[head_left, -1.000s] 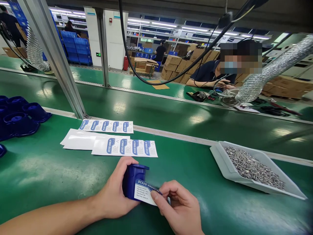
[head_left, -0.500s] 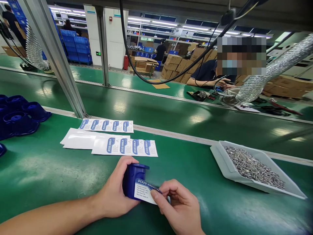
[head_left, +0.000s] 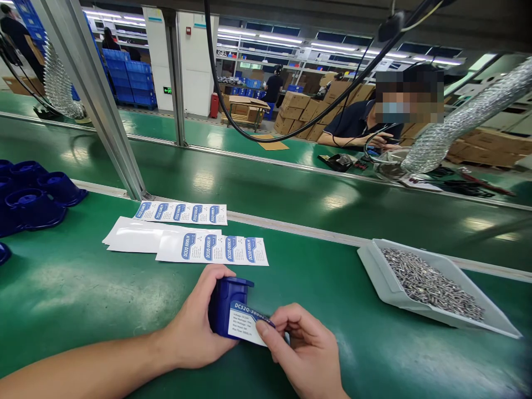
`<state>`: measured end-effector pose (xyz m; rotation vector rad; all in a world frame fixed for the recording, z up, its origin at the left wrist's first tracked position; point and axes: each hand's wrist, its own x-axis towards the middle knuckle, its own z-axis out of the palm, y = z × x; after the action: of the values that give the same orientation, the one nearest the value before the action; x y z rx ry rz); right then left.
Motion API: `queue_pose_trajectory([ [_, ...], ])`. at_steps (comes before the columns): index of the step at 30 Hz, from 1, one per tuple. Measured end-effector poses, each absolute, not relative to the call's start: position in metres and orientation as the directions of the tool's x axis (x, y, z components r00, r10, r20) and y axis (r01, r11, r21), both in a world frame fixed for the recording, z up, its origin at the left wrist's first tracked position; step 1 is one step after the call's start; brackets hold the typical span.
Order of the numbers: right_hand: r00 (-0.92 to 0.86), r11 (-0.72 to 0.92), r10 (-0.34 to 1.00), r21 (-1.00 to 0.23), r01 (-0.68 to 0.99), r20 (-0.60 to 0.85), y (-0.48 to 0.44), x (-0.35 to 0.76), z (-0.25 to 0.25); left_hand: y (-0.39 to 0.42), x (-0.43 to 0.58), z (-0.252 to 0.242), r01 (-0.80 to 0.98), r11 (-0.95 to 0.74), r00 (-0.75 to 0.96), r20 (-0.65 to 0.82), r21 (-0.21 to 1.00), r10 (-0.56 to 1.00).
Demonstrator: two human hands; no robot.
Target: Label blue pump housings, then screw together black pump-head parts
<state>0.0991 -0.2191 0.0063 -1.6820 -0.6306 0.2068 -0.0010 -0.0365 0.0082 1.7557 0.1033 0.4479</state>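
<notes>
Above bare green bench (head_left: 324, 266), hands (head_left: 199, 330) (head_left: 305, 349) grip: left, blue housing (head_left: 226, 296); right, outer edge of label (head_left: 244, 327)

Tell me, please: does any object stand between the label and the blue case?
Nothing visible does: the label appears to lie against the blue case at its left end. The left hand holds the case; the right hand pinches the label's other end.
</notes>
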Motion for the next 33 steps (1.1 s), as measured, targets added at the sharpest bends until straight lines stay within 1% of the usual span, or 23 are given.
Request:
queue_pose_trajectory([
  [10, 0.835, -0.090, 0.512, -0.955, 0.283, 0.199, -0.2183, 0.0995, 0.0063, -0.0362, -0.0021, 0.0099, -0.170, -0.239, 0.922, 0.239, 0.956, 0.303],
  [22, 0.846, -0.126, 0.520, -0.970, 0.208, 0.114, -0.2180, 0.1015, 0.0071, -0.0363, -0.0020, 0.0073, -0.173, -0.251, 0.922, 0.246, 0.952, 0.298],
  [33, 0.848, -0.133, 0.517, -0.967, 0.219, 0.121, -0.2181, 0.1017, 0.0074, -0.0361, -0.0019, 0.0100, -0.182, -0.247, 0.919, 0.254, 0.952, 0.302],
])
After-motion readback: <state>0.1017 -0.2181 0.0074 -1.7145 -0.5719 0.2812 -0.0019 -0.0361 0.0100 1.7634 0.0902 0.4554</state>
